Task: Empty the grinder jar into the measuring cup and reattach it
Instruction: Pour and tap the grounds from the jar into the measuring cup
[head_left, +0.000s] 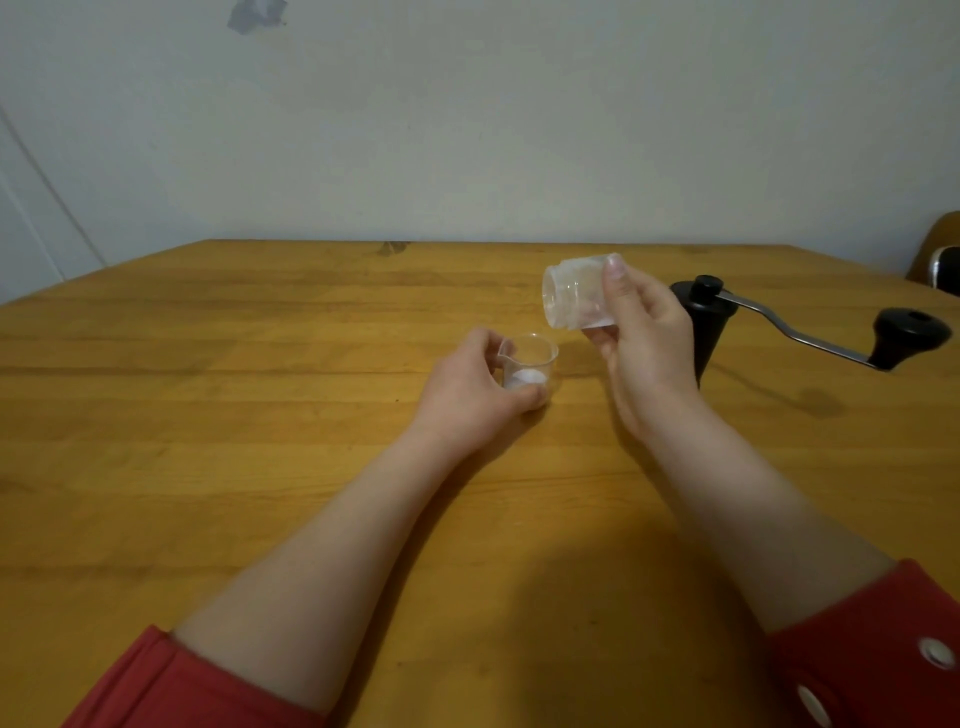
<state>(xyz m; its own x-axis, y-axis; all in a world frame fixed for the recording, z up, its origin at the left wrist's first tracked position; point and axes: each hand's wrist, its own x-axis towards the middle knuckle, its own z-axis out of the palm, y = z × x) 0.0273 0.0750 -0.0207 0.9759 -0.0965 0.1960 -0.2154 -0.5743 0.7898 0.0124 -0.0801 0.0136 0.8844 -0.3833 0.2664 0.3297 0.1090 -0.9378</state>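
My right hand (641, 332) grips a clear grinder jar (574, 293), tipped on its side in the air with its mouth facing left. Below and to the left of it, a small clear measuring cup (530, 364) stands on the wooden table (260, 389) with white powder in its bottom. My left hand (470, 384) wraps around the cup from the left. The black grinder body (709, 327) stands upright just behind my right hand, its metal crank handle (831, 338) reaching right to a black knob.
A pale wall runs behind the table's far edge. Part of a wooden chair (940, 254) shows at the far right. Both of my forearms lie over the table, with red sleeves at the bottom corners.
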